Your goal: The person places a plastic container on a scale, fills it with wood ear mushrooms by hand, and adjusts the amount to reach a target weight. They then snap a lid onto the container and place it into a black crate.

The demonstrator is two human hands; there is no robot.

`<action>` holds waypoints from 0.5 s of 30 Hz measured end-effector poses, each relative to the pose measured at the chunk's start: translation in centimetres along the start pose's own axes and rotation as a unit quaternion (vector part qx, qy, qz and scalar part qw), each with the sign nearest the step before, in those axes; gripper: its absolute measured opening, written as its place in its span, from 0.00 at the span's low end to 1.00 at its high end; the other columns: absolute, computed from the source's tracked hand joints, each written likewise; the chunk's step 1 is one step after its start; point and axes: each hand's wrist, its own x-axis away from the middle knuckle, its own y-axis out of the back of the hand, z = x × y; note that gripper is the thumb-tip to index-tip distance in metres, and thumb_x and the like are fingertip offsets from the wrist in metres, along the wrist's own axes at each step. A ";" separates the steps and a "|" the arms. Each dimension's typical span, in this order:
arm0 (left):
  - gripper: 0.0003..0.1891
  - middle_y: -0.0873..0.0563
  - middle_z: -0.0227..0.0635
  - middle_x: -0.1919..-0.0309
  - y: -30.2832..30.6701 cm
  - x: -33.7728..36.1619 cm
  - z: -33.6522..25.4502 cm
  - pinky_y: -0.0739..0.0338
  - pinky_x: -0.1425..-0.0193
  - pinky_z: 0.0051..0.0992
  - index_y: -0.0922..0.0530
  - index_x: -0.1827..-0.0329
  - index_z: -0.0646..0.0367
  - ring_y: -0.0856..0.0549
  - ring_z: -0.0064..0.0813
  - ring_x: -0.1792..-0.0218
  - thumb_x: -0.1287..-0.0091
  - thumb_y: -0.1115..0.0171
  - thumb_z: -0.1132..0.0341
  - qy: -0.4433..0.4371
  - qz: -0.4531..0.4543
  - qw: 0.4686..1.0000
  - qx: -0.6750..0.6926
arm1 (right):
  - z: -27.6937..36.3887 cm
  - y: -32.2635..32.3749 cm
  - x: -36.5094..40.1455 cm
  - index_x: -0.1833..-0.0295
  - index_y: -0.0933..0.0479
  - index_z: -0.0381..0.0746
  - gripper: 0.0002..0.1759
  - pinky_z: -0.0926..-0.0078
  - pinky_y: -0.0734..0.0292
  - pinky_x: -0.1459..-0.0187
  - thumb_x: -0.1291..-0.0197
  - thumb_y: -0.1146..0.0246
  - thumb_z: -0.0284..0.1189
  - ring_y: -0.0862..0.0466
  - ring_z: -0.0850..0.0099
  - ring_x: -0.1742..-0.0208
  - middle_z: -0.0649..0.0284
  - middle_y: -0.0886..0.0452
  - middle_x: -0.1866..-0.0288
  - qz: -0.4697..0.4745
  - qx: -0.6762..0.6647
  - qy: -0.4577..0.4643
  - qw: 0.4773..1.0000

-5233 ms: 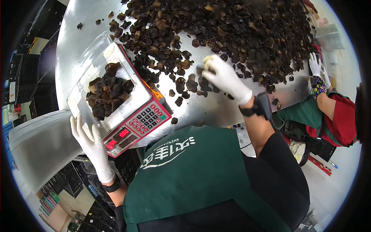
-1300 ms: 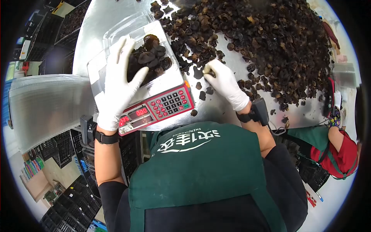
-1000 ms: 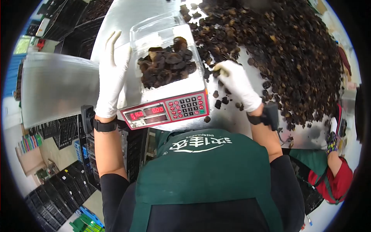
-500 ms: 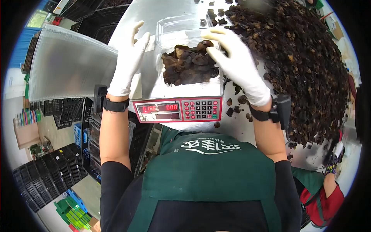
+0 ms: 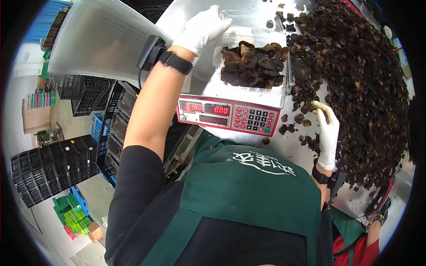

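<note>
A clear plastic box of dark, wrinkled fungus pieces [image 5: 253, 65] rests on a white and red scale [image 5: 228, 116], whose display reads 0.180 and 0.00. My left hand [image 5: 202, 30], in a white glove, is at the upper left edge of the box near its raised clear lid [image 5: 250, 20]; its fingertips are partly spread. At the near left edge of the large dark pile [image 5: 355, 84], right of the scale, my gloved right hand [image 5: 327, 131] has thumb and fingers bent toward a few pieces. Whether it grips any is unclear.
A stack of clear plastic sheets or lids [image 5: 106, 42] stands at the upper left. Black crates [image 5: 53, 170] and green boxes [image 5: 75, 219] are at the lower left. Loose pieces lie on the metal table [image 5: 284, 148]. A co-worker's gloved hand [image 5: 381, 216] shows at lower right.
My right hand has moved from the box down and right to the pile. My left hand has moved to the box's upper left. The view has shifted, and the display went from 0.165 to 0.180.
</note>
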 end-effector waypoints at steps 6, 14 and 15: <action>0.31 0.15 0.55 0.43 -1.2 0.0 -1.2 0.23 0.36 0.44 0.29 0.33 0.63 0.16 0.54 0.42 0.30 0.45 0.48 0.014 0.039 0.999 -0.020 | 1.2 -1.0 0.1 0.44 0.17 0.37 0.13 0.83 0.25 0.53 0.30 0.40 0.24 0.20 0.82 0.57 0.68 0.14 0.51 0.019 0.031 0.045 0.998; 0.28 0.17 0.33 0.55 0.0 5.7 -0.9 0.21 0.60 0.20 0.25 0.31 0.58 0.17 0.19 0.60 0.37 0.37 0.77 -0.101 -0.178 0.907 0.367 | 2.7 -3.0 -0.2 0.43 0.18 0.37 0.14 0.79 0.23 0.47 0.30 0.40 0.27 0.16 0.76 0.52 0.64 0.13 0.52 0.055 -0.033 0.072 0.995; 0.26 0.19 0.35 0.48 0.7 6.9 -0.6 0.21 0.52 0.23 0.24 0.31 0.55 0.18 0.22 0.54 0.35 0.37 0.74 -0.096 -0.143 0.936 0.307 | 3.6 -3.2 -0.3 0.40 0.19 0.37 0.15 0.79 0.23 0.48 0.28 0.41 0.28 0.16 0.77 0.53 0.64 0.13 0.53 0.064 -0.064 0.045 0.995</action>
